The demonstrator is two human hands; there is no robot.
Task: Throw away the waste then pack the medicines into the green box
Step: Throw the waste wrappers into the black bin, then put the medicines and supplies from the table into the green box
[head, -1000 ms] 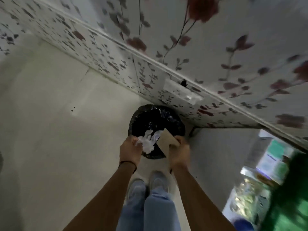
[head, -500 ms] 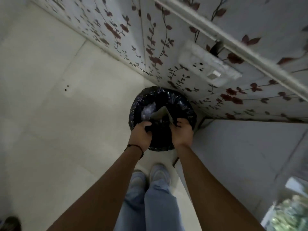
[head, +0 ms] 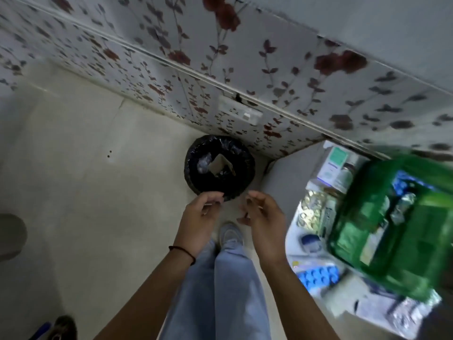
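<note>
A round bin with a black liner stands on the floor against the flowered wall. Inside it lie a brown card piece and a crumpled clear wrapper. My left hand and my right hand hover just in front of the bin, both empty with fingers loosely curled and apart. At the right, a green translucent box sits on a white table, blurred. Around it lie medicines: a white and green carton, a gold blister strip and a blue blister strip.
The table edge is close to my right arm. My jeans and a grey shoe are below the hands. A wall socket sits above the bin. A dark shoe shows at bottom left on the pale floor.
Both hands let go of the card and wrapper, which now lie in the bin, and drew back toward me. The view swung right, bringing the table and green box into sight.
</note>
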